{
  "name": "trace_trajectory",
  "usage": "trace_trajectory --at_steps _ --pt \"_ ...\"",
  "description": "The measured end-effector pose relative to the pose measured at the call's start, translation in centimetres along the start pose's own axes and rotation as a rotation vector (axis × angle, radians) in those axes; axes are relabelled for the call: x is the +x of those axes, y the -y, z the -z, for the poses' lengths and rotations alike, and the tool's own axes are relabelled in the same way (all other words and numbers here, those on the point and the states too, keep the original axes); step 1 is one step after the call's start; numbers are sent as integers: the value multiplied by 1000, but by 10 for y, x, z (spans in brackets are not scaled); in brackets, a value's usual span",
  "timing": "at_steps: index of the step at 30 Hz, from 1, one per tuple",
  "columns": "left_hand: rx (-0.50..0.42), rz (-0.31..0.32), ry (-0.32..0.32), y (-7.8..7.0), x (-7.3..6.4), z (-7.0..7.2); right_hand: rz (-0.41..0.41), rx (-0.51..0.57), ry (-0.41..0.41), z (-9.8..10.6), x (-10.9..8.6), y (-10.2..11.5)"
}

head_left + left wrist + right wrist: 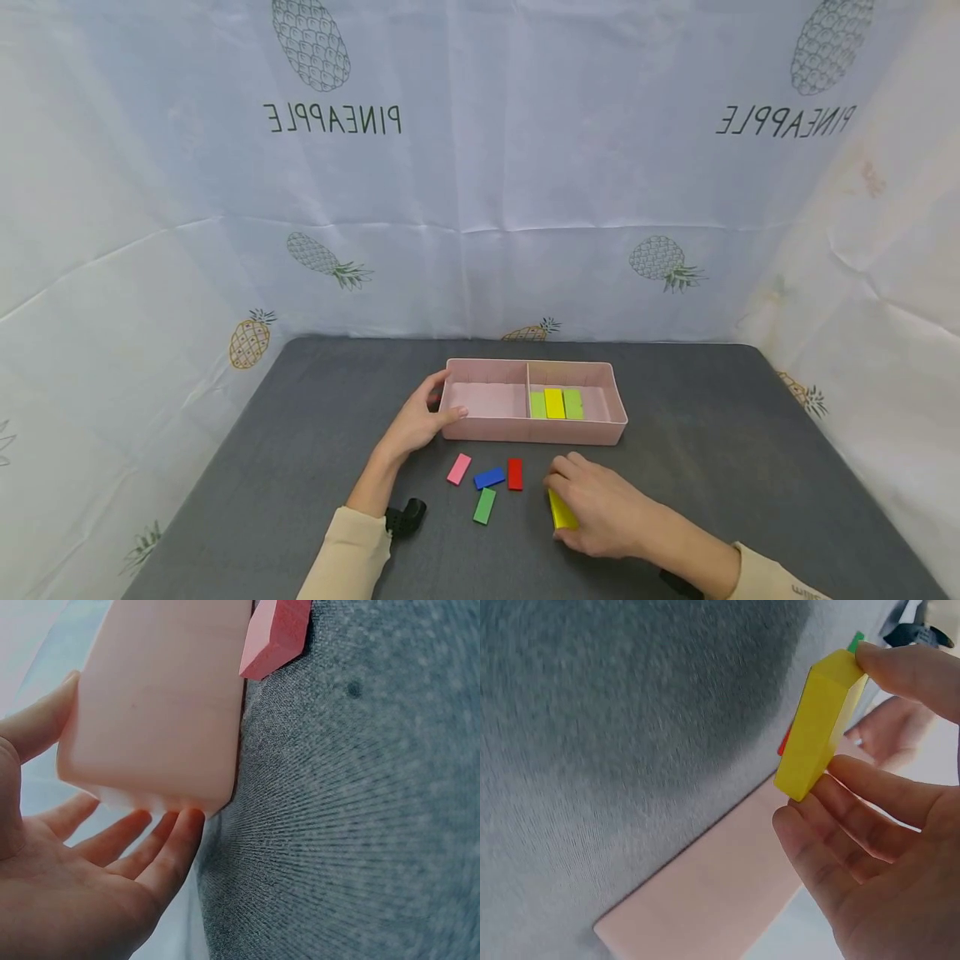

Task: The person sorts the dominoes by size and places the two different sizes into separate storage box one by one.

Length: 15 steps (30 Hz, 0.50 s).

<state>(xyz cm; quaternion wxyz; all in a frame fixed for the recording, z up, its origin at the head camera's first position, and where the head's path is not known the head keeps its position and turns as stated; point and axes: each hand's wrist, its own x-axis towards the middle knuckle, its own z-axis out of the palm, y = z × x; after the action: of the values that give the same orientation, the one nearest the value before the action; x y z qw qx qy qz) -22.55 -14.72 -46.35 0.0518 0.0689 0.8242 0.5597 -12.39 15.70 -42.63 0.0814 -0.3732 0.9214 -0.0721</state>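
A: Where's the yellow blk?
B: Nr side of table, in R hand. Pinched btwn thumb at one end & fingertips at the other, hand part-closed. Can't tell if blk touches the table.
A: Loose blks?
B: Left of that hand: red blk, then blue blk, then pink blk furthest left. Green blk lies a bit nearer than blue. All nr side of the pink box.
A: L hand?
B: Gripping box's left end, thumb over rim by nr left corner, fingertips on end wall, so only partly closed.
A: Inside box?
B: Divider splits it left/right. Right compt has 2nd yellow blk btwn two lime blks, in a row by nr wall.
A: Beyond?
B: White cloth w/ pineapple prints, far side plus left & right. Beige sleeves on both arms.
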Motion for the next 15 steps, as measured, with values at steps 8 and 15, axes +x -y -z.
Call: trace_trajectory --at_steps 8,15 --pt "-4 -14 12 -1 -1 1 0 5 -55 12 0 -5" --pt "-30 -27 21 0 -2 2 -5 -18 -95 22 -2 -10"
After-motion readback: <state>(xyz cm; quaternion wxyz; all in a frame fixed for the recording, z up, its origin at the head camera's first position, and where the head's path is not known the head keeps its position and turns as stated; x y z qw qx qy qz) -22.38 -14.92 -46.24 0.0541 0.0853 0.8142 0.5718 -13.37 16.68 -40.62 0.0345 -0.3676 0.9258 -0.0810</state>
